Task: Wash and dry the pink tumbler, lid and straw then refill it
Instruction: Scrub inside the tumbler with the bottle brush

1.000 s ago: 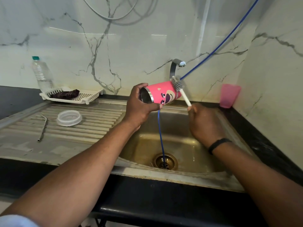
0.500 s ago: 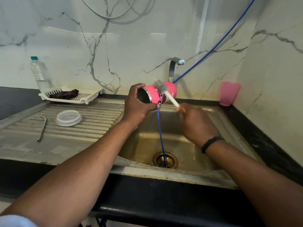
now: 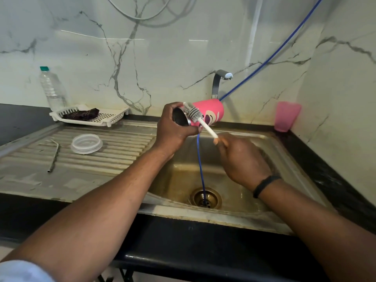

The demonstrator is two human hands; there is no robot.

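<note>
My left hand [image 3: 173, 129] grips the pink tumbler [image 3: 211, 113] on its side over the sink, its steel mouth facing left toward me. My right hand [image 3: 242, 159] holds the white handle of a bottle brush [image 3: 195, 115], whose grey bristles lie against the tumbler's outside near the rim. The clear lid [image 3: 86, 143] rests on the steel drainboard to the left. The metal straw [image 3: 54, 156] lies further left on the same drainboard.
The steel sink [image 3: 270, 139] has a drain [image 3: 206, 198] with a blue hose [image 3: 201, 165] running into it. The tap [image 3: 220, 78] stands behind the tumbler. A pink cup [image 3: 286, 117] sits back right. A white rack [image 3: 109, 118] holding a dark cloth and a water bottle [image 3: 53, 89] stand back left.
The brush has slid leftward along the tumbler's outside, from its base end to near the mouth. My right hand followed to the left. The tumbler stayed in my left hand.
</note>
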